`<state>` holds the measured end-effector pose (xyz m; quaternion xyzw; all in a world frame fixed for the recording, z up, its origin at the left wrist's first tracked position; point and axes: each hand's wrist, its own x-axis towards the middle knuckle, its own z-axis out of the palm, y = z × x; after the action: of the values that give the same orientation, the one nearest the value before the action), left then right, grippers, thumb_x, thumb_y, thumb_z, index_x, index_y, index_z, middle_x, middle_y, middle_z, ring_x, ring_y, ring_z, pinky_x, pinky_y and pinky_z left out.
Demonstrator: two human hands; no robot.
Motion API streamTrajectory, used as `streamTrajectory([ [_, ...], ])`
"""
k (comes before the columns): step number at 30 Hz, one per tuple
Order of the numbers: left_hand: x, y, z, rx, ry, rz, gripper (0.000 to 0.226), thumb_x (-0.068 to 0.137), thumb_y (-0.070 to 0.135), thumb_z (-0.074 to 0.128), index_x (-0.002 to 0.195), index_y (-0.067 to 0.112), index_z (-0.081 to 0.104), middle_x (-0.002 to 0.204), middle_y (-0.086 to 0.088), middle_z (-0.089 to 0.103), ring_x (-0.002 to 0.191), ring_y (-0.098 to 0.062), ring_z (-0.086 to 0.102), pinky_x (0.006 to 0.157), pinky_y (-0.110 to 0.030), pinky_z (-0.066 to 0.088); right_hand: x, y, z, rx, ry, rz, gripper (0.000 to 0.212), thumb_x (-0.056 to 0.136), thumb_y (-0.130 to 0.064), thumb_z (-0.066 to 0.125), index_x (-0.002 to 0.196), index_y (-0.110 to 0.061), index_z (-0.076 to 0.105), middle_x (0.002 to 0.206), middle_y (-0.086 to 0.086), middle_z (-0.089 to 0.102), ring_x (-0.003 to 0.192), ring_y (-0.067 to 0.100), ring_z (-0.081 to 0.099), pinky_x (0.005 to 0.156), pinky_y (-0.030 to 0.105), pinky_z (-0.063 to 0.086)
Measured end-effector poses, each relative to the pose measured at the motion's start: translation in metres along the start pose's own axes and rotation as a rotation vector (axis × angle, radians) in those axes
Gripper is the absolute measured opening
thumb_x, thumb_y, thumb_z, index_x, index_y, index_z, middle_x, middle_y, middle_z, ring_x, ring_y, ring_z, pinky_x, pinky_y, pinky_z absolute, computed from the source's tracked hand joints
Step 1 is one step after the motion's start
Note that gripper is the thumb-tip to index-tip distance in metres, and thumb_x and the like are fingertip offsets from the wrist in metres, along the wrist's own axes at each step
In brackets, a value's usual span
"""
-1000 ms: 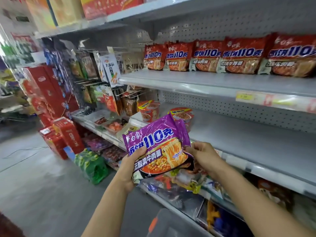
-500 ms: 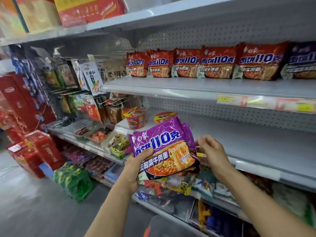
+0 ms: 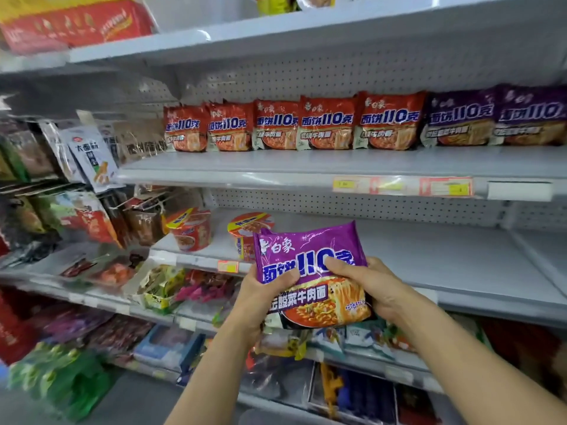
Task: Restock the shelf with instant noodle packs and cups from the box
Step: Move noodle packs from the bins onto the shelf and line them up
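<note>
Both hands, the left hand (image 3: 260, 297) and right hand (image 3: 372, 288), now grip the purple noodle pack (image 3: 310, 271) higher than before; purple packs (image 3: 497, 118) on the upper shelf (image 3: 276, 162) came into view, probably its place.

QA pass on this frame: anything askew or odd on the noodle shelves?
Only slightly: the left noodle cup on the middle shelf tilts, its lid partly lifted. The red packs and purple packs above stand in a neat row.
</note>
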<state>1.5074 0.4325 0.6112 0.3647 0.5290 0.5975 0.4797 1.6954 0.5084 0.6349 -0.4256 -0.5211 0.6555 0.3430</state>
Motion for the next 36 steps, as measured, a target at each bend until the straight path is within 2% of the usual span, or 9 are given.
streamTrajectory([
  [3,0.009,0.011,0.025,-0.120,-0.075,-0.064,0.060,0.083,0.059,0.063,0.125,0.016,0.059,0.109,-0.014,0.074,0.096,-0.032,0.072,0.085,-0.047,0.058,-0.005,-0.009,-0.024,0.061,0.057,-0.032,0.066,0.062,-0.029,0.082,0.119,-0.005,0.059,0.093,0.015,0.075,0.083,0.030,0.074,0.072,0.039,0.059],
  [6,0.028,0.016,0.043,-0.150,-0.115,-0.112,0.074,0.092,0.072,0.026,0.128,0.017,0.060,0.116,-0.011,0.072,0.107,-0.029,0.069,0.097,-0.049,0.051,-0.007,-0.018,-0.053,0.147,0.115,-0.058,0.066,0.063,-0.031,0.082,0.120,-0.007,0.059,0.094,0.016,0.075,0.081,0.030,0.074,0.065,0.037,0.059],
  [8,0.037,0.017,0.057,-0.112,-0.110,-0.090,0.066,0.096,0.065,0.030,0.128,0.016,0.060,0.116,-0.011,0.072,0.109,-0.029,0.068,0.103,-0.050,0.046,-0.007,-0.026,-0.070,0.194,0.138,-0.075,0.064,0.062,-0.032,0.081,0.118,-0.009,0.060,0.094,0.015,0.075,0.080,0.030,0.074,0.065,0.038,0.060],
  [11,0.046,0.018,0.089,-0.064,-0.126,-0.046,0.040,0.096,0.034,0.055,0.128,0.010,0.058,0.111,-0.014,0.073,0.103,-0.030,0.070,0.094,-0.046,0.052,-0.007,-0.043,-0.103,0.203,0.171,-0.117,0.060,0.062,-0.032,0.079,0.115,-0.012,0.059,0.092,0.014,0.075,0.080,0.029,0.074,0.068,0.040,0.060],
  [15,0.056,0.028,0.133,-0.036,-0.146,0.038,0.037,0.091,0.014,0.066,0.126,0.009,0.057,0.109,-0.015,0.073,0.102,-0.032,0.070,0.092,-0.048,0.054,-0.009,-0.071,-0.151,0.168,0.146,-0.149,0.069,0.063,-0.033,0.079,0.124,-0.010,0.057,0.101,0.015,0.074,0.089,0.031,0.073,0.071,0.041,0.059],
  [18,0.062,0.044,0.171,-0.025,-0.128,0.114,0.032,0.090,0.010,0.067,0.121,0.008,0.058,0.108,-0.014,0.074,0.099,-0.030,0.071,0.081,-0.042,0.059,-0.011,-0.095,-0.187,0.157,0.134,-0.189,0.060,0.067,-0.033,0.078,0.121,-0.012,0.060,0.100,0.014,0.074,0.089,0.030,0.073,0.075,0.043,0.059],
  [22,0.070,0.069,0.225,-0.010,-0.129,0.204,0.034,0.089,0.014,0.068,0.121,0.007,0.058,0.105,-0.012,0.074,0.095,-0.030,0.073,0.072,-0.038,0.059,-0.011,-0.131,-0.239,0.121,0.166,-0.256,0.070,0.062,-0.040,0.080,0.122,-0.014,0.059,0.101,0.011,0.075,0.091,0.029,0.073,0.081,0.047,0.058],
  [28,0.088,0.096,0.290,-0.024,-0.076,0.272,0.035,0.090,0.010,0.067,0.124,0.008,0.058,0.106,-0.015,0.074,0.087,-0.027,0.073,0.068,-0.035,0.059,-0.013,-0.177,-0.314,0.132,0.188,-0.334,0.064,0.064,-0.039,0.079,0.120,-0.013,0.063,0.100,0.011,0.075,0.089,0.027,0.073,0.082,0.046,0.058],
  [36,0.122,0.115,0.356,0.018,-0.022,0.330,0.037,0.090,0.010,0.068,0.124,0.007,0.056,0.095,-0.005,0.073,0.072,-0.011,0.073,0.059,-0.024,0.057,-0.012,-0.210,-0.416,0.180,0.371,-0.398,0.074,0.056,-0.040,0.083,0.122,-0.014,0.060,0.089,0.005,0.077,0.079,0.021,0.074,0.062,0.038,0.061],
])
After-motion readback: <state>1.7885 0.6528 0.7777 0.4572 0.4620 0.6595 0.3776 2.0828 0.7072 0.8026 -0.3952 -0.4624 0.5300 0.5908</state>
